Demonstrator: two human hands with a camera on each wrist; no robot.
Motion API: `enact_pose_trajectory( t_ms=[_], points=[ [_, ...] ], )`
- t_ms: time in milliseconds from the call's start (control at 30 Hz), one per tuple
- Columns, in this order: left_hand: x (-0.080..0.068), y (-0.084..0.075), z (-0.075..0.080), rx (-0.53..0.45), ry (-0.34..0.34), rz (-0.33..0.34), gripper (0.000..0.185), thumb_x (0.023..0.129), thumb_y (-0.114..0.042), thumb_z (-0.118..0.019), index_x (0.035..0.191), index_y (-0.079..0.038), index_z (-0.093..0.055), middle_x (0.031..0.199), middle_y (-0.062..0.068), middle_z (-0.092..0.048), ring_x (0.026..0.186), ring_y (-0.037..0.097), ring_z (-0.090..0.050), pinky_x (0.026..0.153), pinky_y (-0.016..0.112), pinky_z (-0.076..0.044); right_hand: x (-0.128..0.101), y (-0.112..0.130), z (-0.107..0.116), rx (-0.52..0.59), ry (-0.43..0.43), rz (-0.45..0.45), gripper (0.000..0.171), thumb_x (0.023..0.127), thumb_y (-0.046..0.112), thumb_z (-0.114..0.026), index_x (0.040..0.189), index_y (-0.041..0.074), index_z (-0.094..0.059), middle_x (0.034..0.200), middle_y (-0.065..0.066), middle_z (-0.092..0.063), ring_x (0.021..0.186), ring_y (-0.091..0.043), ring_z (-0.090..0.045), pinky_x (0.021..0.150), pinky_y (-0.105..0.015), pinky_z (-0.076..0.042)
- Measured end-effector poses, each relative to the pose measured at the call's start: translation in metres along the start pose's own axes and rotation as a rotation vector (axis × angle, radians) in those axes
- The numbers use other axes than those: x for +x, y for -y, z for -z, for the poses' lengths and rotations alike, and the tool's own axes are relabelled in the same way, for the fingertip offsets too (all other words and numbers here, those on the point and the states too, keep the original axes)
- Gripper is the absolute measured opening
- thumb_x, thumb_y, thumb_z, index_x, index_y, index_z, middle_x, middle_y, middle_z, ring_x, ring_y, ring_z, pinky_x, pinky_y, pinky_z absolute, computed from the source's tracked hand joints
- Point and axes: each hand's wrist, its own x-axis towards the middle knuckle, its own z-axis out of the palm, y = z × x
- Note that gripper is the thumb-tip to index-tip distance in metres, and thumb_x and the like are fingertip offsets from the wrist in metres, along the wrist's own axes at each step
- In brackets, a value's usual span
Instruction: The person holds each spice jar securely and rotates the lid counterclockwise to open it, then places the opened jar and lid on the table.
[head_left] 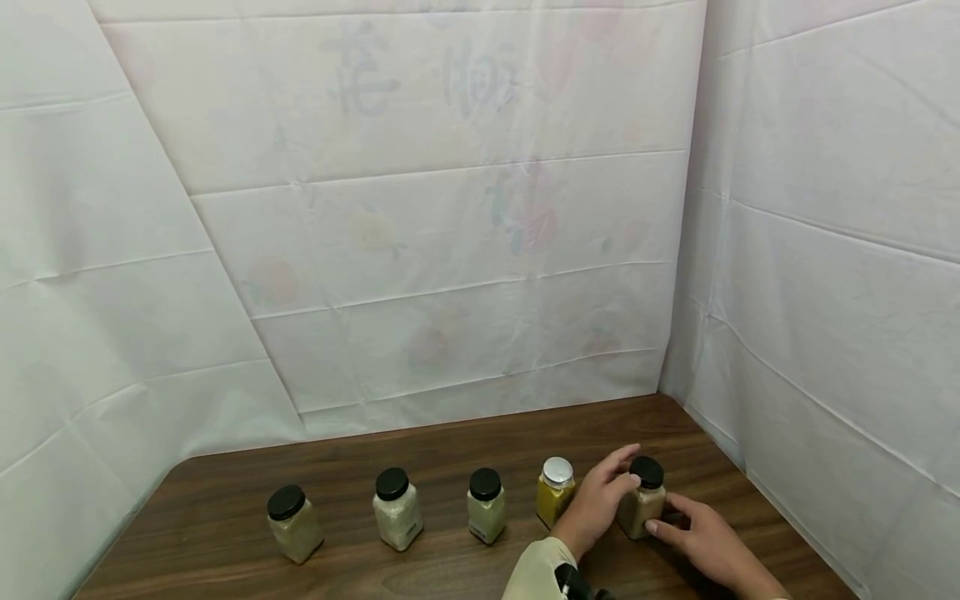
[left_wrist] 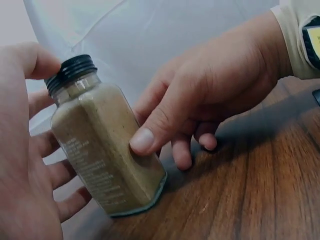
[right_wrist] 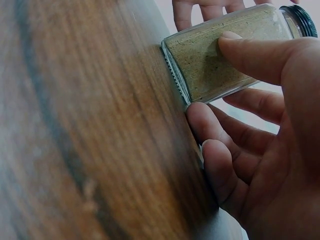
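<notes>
- The left hand (head_left: pixel 596 500) and right hand (head_left: pixel 705 537) both curled around the rightmost spice jar (head_left: pixel 643 498), thumbs and fingers on its glass.
- The jar stood upright on the wooden table (head_left: pixel 420 450), just right of the yellow silver-capped jar (head_left: pixel 556 492).
- Three black-capped jars (head_left: pixel 396 507) lined up leftward.

this looks to me like a staged recording corner, not a real kitchen or a shop. i see white sheets (head_left: pixel 450 208) hung on three sides as a backdrop; they show fold creases, and faint fruit prints and some characters come through the cloth. below them there is only a dark wood-grain desk (head_left: pixel 420 442), and on it five small spice jars (head_left: pixel 396 518) stand in one neat row, like samples put there for filming.
</notes>
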Motion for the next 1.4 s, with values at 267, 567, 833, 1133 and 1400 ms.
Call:
enact_pose_trajectory(
  t_ms=[267, 567, 833, 1133, 1400],
  points=[
    [-0.001, -0.001, -0.002, -0.049, -0.004, -0.027, 0.037, 0.097, -0.023, -0.055, 0.132, -0.025, -0.065, 0.125, -0.012, -0.064, 0.117, 0.006, -0.056, 0.099, 0.030, -0.042, 0.001, -0.001, 0.000, 0.000, 0.002, 0.005, 0.058, 0.092, 0.039, -0.072, 0.131, -0.003, -0.060, 0.117, -0.008, -0.067, 0.094, -0.020, -0.062, 0.072, -0.031, -0.050],
    [-0.002, 0.004, -0.001, -0.116, -0.017, -0.072, 0.038, 0.097, -0.020, -0.057, 0.133, -0.013, -0.064, 0.122, -0.007, -0.066, 0.111, 0.006, -0.059, 0.095, 0.025, -0.044, 0.002, -0.002, 0.000, -0.007, 0.003, 0.004, 0.057, 0.092, 0.039, -0.072, 0.130, -0.002, -0.061, 0.116, -0.008, -0.068, 0.093, -0.020, -0.062, 0.072, -0.031, -0.050],
    [-0.001, 0.011, -0.002, -0.160, -0.021, -0.082, 0.034, 0.098, -0.019, -0.061, 0.131, -0.014, -0.064, 0.121, -0.006, -0.066, 0.111, 0.008, -0.058, 0.095, 0.025, -0.044, 0.002, 0.000, 0.000, -0.021, -0.008, 0.000, 0.054, 0.091, 0.039, -0.072, 0.127, -0.001, -0.063, 0.115, -0.008, -0.068, 0.094, -0.019, -0.062, 0.074, -0.033, -0.050],
    [-0.002, 0.008, -0.004, -0.180, -0.042, -0.037, 0.032, 0.094, -0.019, -0.068, 0.126, -0.019, -0.061, 0.118, -0.006, -0.063, 0.105, 0.009, -0.060, 0.087, 0.026, -0.047, 0.001, -0.001, -0.001, -0.037, -0.028, -0.008, 0.056, 0.092, 0.039, -0.071, 0.130, 0.000, -0.062, 0.121, -0.009, -0.066, 0.104, -0.024, -0.062, 0.083, -0.044, -0.051],
    [-0.001, 0.005, -0.004, -0.134, -0.037, 0.008, 0.041, 0.094, -0.023, -0.071, 0.133, -0.028, -0.059, 0.123, -0.007, -0.060, 0.103, 0.008, -0.060, 0.084, 0.026, -0.049, 0.001, -0.001, -0.002, -0.041, -0.045, -0.032, 0.059, 0.093, 0.039, -0.070, 0.136, 0.001, -0.059, 0.129, -0.013, -0.063, 0.113, -0.030, -0.061, 0.089, -0.051, -0.050]
  ],
)
